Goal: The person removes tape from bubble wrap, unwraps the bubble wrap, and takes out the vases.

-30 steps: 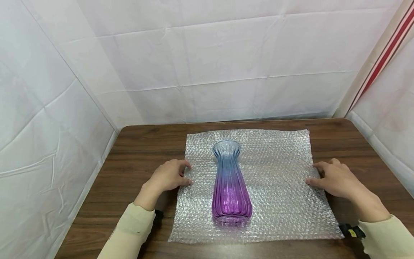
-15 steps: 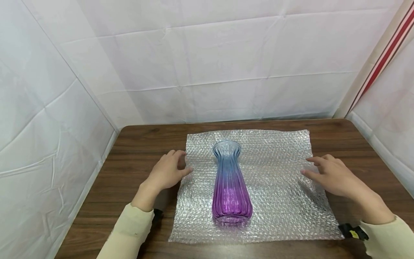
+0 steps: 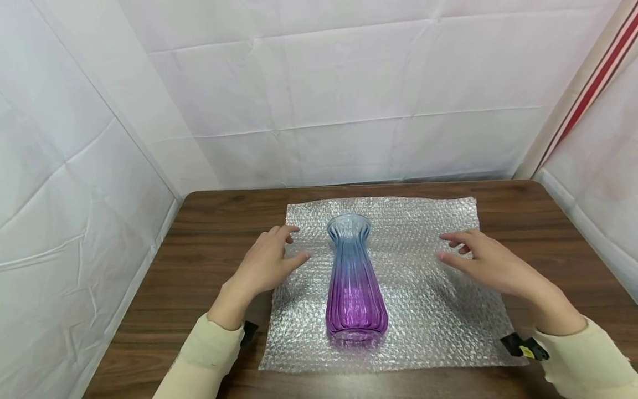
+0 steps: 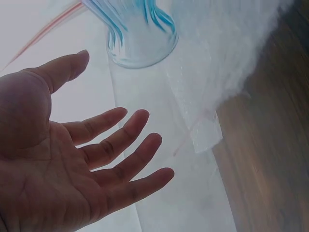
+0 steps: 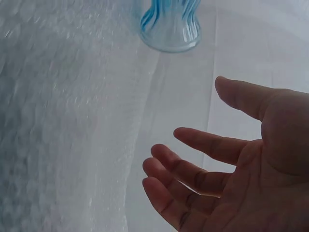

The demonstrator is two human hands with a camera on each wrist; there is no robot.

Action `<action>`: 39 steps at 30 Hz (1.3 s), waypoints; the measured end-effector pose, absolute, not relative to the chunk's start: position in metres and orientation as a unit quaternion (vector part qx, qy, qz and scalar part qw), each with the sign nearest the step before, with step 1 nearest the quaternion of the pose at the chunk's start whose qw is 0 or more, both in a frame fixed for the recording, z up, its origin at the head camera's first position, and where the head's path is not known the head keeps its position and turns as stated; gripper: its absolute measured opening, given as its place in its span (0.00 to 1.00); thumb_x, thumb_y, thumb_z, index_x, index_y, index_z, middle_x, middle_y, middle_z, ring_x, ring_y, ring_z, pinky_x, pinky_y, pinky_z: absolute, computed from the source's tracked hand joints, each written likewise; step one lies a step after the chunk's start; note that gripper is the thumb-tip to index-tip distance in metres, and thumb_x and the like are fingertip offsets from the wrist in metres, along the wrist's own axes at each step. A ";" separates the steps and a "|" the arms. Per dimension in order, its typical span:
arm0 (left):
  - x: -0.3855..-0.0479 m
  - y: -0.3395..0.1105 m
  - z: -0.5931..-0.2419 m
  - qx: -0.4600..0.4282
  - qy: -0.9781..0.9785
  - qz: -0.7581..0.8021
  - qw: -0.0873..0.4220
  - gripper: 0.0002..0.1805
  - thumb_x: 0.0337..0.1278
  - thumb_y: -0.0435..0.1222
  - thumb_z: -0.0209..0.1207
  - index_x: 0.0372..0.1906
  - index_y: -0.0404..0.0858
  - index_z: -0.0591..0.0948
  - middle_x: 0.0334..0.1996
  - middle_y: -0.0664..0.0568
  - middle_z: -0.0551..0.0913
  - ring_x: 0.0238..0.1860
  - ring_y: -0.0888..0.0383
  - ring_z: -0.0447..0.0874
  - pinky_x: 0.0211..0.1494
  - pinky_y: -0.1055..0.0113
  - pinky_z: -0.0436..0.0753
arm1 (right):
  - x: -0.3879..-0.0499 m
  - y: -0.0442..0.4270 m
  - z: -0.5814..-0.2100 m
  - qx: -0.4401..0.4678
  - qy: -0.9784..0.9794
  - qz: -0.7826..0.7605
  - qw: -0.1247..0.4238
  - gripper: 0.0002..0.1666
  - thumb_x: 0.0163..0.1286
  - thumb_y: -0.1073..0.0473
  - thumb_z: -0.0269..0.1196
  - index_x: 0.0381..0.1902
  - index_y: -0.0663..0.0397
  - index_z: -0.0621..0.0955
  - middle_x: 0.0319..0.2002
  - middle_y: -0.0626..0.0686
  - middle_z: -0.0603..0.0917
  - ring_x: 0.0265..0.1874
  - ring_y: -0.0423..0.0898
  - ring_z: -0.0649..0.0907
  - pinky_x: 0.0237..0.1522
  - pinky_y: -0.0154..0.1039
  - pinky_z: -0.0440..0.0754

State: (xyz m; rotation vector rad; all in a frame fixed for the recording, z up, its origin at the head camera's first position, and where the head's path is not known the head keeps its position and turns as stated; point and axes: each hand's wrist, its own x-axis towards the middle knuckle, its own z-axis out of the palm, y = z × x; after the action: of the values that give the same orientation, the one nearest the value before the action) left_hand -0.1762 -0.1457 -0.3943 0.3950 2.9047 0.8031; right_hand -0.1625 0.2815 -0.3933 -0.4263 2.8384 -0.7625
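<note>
White sheeting [image 3: 344, 77] hangs behind the table [image 3: 219, 221], vase [image 3: 356, 282] and bubble wrap [image 3: 411, 321].

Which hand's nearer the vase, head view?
The left hand: only a narrow strip of bubble wrap shows between it and the vase; the right hand leaves a much wider one.

Blue vase [image 3: 356, 282] fading to purple, silvery bubble-dotted wrap [image 3: 413, 332]
The table [image 3: 199, 266] is brown wood-grained, the sheeting [image 3: 324, 83] white, the strip [image 3: 594, 91] striped red, the sleeves [image 3: 209, 349] cream.
</note>
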 end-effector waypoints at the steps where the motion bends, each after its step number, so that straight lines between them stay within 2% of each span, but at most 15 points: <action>1: -0.175 -0.144 -0.394 0.130 0.954 0.266 0.053 0.37 0.70 0.57 0.61 0.75 0.42 0.70 0.61 0.44 0.80 0.60 0.46 0.77 0.57 0.48 0.82 | -0.163 0.278 -0.393 -0.147 0.950 -0.261 0.088 0.37 0.79 0.38 0.58 0.73 0.57 0.73 0.63 0.65 0.77 0.58 0.59 0.80 0.51 0.59 0.83; 9: -0.173 -0.131 -0.388 0.139 0.952 0.264 0.069 0.38 0.70 0.59 0.59 0.76 0.44 0.69 0.61 0.45 0.81 0.63 0.44 0.78 0.60 0.45 0.81 | -0.168 0.253 -0.391 -0.195 0.930 -0.296 0.097 0.35 0.79 0.42 0.59 0.73 0.59 0.73 0.61 0.61 0.82 0.53 0.52 0.83 0.47 0.47 0.84; 14: -0.172 -0.124 -0.390 0.147 0.950 0.263 0.079 0.38 0.71 0.60 0.57 0.75 0.42 0.69 0.62 0.45 0.80 0.64 0.45 0.78 0.63 0.45 0.80 | -0.171 0.241 -0.393 -0.200 0.926 -0.303 0.105 0.37 0.79 0.41 0.59 0.73 0.61 0.73 0.59 0.62 0.83 0.52 0.51 0.84 0.48 0.47 0.85; 21: -0.171 -0.115 -0.396 0.165 0.944 0.269 0.101 0.42 0.74 0.64 0.50 0.75 0.37 0.69 0.65 0.42 0.80 0.66 0.44 0.79 0.69 0.47 0.79 | -0.174 0.220 -0.399 -0.199 0.917 -0.316 0.143 0.41 0.79 0.37 0.57 0.76 0.60 0.69 0.57 0.58 0.84 0.52 0.51 0.85 0.49 0.49 0.86; 28: -0.171 -0.111 -0.401 0.165 0.939 0.276 0.126 0.46 0.74 0.66 0.47 0.77 0.33 0.65 0.60 0.40 0.82 0.59 0.43 0.83 0.64 0.45 0.82 | -0.175 0.202 -0.401 -0.192 0.907 -0.329 0.180 0.42 0.80 0.35 0.54 0.78 0.58 0.66 0.58 0.58 0.85 0.50 0.50 0.86 0.50 0.49 0.86; 34: -0.173 -0.108 -0.407 0.168 0.935 0.283 0.135 0.47 0.74 0.66 0.47 0.78 0.32 0.64 0.57 0.42 0.85 0.56 0.46 0.85 0.62 0.48 0.83 | -0.177 0.190 -0.402 -0.190 0.890 -0.358 0.211 0.43 0.80 0.36 0.54 0.78 0.60 0.64 0.54 0.61 0.86 0.42 0.49 0.87 0.43 0.45 0.87; 39: -0.176 -0.105 -0.409 0.179 0.930 0.288 0.141 0.46 0.74 0.65 0.47 0.76 0.31 0.67 0.50 0.45 0.87 0.48 0.52 0.86 0.56 0.52 0.85 | -0.178 0.184 -0.404 -0.189 0.889 -0.355 0.219 0.44 0.80 0.35 0.54 0.78 0.61 0.64 0.51 0.61 0.87 0.37 0.49 0.87 0.38 0.43 0.87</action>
State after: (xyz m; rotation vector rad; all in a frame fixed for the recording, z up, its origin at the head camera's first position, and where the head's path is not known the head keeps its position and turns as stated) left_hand -0.1758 -0.1052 -0.4091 0.5168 2.6856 0.8326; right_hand -0.1785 0.1839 -0.4039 -0.5230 2.4601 -0.9830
